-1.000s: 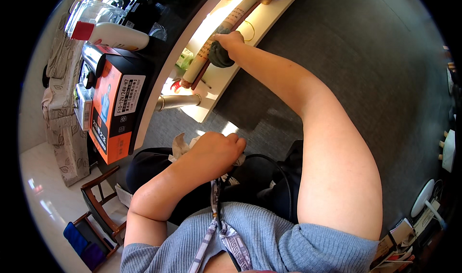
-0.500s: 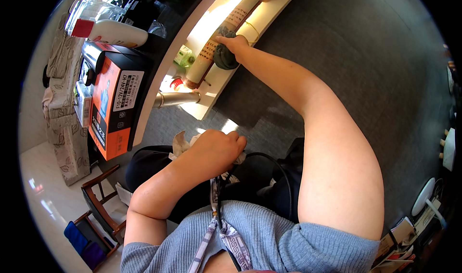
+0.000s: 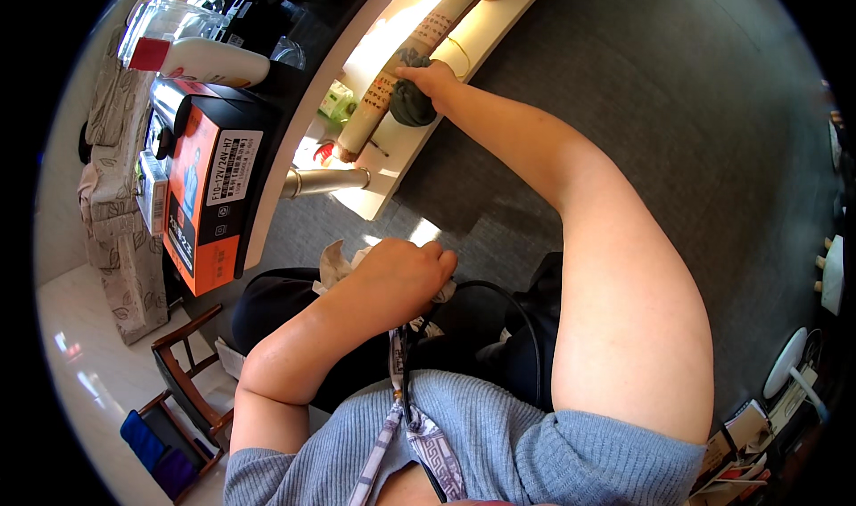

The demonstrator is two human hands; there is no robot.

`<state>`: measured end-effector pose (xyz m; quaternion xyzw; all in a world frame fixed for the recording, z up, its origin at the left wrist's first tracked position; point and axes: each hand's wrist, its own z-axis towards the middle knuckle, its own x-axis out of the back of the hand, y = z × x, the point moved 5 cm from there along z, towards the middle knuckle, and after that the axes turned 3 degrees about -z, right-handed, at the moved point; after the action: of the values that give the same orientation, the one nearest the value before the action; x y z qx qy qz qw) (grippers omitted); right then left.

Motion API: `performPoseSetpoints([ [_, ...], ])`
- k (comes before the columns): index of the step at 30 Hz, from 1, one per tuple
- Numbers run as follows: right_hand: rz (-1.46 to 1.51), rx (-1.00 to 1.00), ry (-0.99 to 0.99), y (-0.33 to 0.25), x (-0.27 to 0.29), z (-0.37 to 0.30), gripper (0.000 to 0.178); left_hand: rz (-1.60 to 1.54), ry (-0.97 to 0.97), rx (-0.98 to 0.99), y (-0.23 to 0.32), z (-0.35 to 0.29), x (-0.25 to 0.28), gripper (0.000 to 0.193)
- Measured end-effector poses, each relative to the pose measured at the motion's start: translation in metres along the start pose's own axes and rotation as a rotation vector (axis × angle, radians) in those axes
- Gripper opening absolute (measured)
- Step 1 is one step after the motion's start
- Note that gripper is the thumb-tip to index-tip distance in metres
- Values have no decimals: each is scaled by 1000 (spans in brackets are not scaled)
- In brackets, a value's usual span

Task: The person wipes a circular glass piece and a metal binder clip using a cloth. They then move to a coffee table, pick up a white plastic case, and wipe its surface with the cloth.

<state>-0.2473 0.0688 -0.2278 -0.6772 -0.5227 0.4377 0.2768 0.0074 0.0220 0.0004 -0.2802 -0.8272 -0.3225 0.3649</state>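
My right hand [image 3: 437, 84] reaches far forward over the low shelf, fingers closed on a dark green cloth [image 3: 412, 103]. That cloth presses against a long tan tube [image 3: 374, 105] with rows of dark characters, lying slantwise on the shelf. The fingertips rest on or beside the tube's near side. Close to my body, my left hand [image 3: 415, 270] is curled over my lap, closed on a crumpled beige cloth [image 3: 334, 267] that sticks out past the wrist. Most of that cloth is hidden under the hand.
The lit pale shelf [image 3: 366, 198] also bears a green-and-white package [image 3: 339, 103] and a small red thing [image 3: 324, 153]. A metal leg [image 3: 325, 181] stands at its near end. Above left, a dark tabletop holds an orange-black box [image 3: 205, 203] and a white bottle with a red cap [image 3: 201, 63].
The tube has shifted slightly left, away from the shelf's front edge. My right hand and the green cloth moved a little left with it. My left hand stays in place.
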Motion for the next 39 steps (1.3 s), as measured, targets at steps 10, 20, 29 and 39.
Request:
performPoseSetpoints([
  [10, -280, -12, 54, 5, 6, 18, 60, 6, -5, -17, -1, 3, 2, 34],
  [20, -1160, -10, -296, -49, 5, -19, 55, -17, 3, -24, -4, 2, -2, 33],
  [29, -1593, 414, -270, 8, -60, -78, 31, -1, -48, 2, -4, 9, -5, 38],
  [39, -1377, 649, -345, 1, -53, -113, 23, -33, -32, 12, -11, 4, -8, 36],
])
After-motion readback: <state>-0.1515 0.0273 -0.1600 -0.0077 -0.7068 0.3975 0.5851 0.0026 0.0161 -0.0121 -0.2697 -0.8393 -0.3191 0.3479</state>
